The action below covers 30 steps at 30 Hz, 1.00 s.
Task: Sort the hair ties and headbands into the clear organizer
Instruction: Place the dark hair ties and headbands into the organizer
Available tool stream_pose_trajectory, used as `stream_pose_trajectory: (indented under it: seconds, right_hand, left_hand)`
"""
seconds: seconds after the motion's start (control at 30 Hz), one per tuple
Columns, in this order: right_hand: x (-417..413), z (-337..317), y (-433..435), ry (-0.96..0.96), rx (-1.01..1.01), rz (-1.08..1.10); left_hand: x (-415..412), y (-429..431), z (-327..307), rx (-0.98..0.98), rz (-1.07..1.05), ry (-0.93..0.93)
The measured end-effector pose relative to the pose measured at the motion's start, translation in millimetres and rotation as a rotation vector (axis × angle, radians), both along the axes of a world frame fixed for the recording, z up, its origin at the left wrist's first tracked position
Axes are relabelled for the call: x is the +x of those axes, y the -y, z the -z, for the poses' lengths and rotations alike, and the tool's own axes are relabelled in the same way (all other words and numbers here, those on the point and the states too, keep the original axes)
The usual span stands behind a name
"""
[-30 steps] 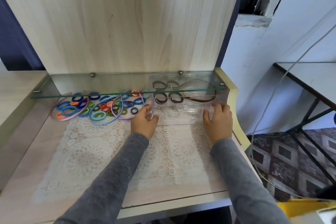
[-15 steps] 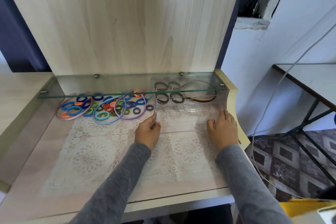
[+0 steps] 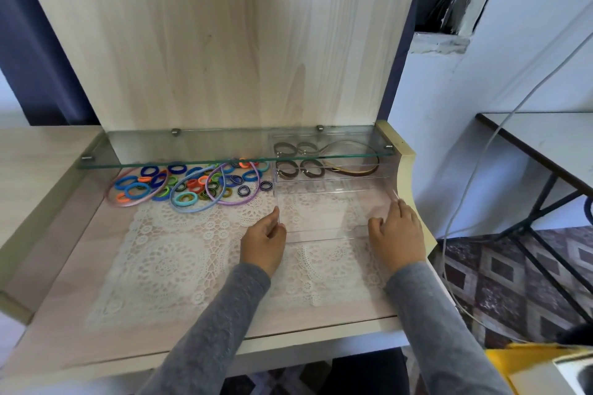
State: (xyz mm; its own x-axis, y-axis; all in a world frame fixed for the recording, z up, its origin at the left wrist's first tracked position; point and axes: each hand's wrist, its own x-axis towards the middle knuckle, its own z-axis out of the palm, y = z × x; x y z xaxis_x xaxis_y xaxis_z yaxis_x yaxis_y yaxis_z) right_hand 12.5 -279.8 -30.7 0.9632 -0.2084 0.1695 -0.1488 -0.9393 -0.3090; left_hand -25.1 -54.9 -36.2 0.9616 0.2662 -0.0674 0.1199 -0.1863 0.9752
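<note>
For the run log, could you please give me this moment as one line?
left hand holds organizer front-left | right hand holds front-right | brown ties, headband inside, rear | coloured ties, headbands loose beside it

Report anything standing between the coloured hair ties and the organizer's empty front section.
Nothing lies on the lace mat between them. The glass shelf overhangs the back of the coloured hair ties, so they must come out forwards. The left hand, holding the clear organizer by its left wall, sits at the crossing.
</note>
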Motion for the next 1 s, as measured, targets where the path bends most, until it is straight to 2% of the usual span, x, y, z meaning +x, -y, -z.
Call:
stream_pose_trajectory:
  seconds: [1.0]
  right_hand:
    - [-7.1,-3.5,8.2,0.005,-0.058,0.009]
  left_hand:
    - [-6.8,7.4,-0.2,-0.027,-0.015,0.002]
